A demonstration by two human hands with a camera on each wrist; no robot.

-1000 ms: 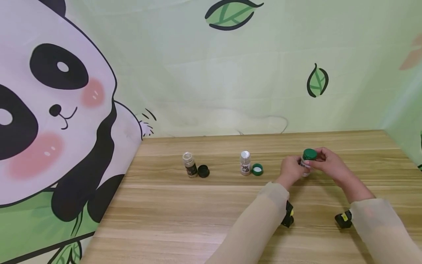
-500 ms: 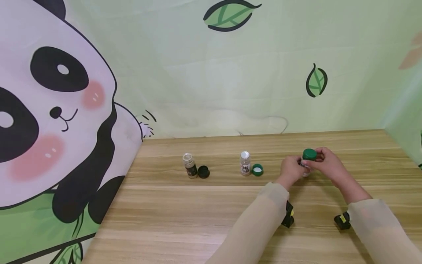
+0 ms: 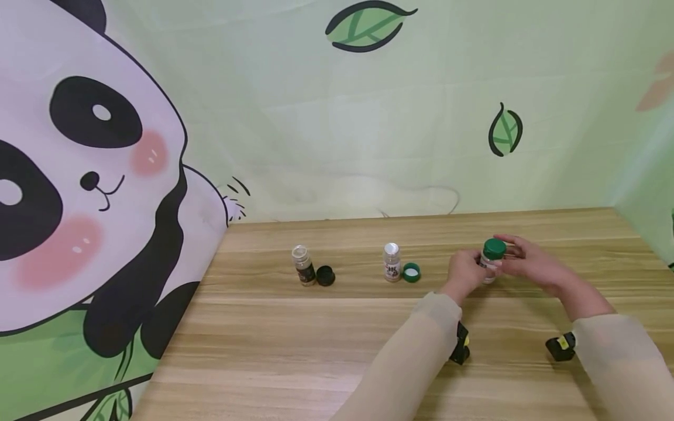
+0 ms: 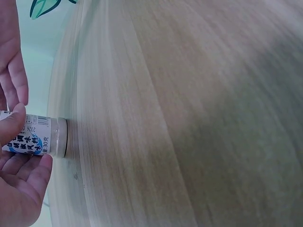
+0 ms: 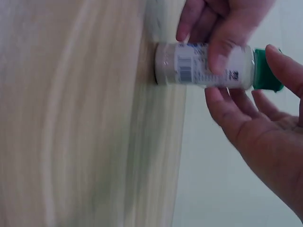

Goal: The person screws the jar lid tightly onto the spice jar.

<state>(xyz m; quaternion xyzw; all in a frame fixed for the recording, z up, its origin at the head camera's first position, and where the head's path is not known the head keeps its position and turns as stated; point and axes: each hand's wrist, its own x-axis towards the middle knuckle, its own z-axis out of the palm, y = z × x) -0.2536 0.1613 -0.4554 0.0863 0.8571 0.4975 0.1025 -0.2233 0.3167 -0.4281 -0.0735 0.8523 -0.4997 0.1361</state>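
Observation:
A small clear seasoning bottle with a printed white label and a green cap stands at the right of the table. My left hand grips its body between thumb and fingers, seen closely in the left wrist view, where the label shows. Around the cap, my right hand has its fingers spread loosely. In the right wrist view the right thumb overlaps the green cap, while the fingers lie along the bottle's other side.
In the middle of the table stands another bottle without its cap, beside an upturned green cap. Farther left, an uncapped bottle with a dark label stands by a black cap. A printed cloth hangs behind.
My right hand has loosened from the cap and turned, its wrist shifting right. My left hand still holds the bottle in the same place.

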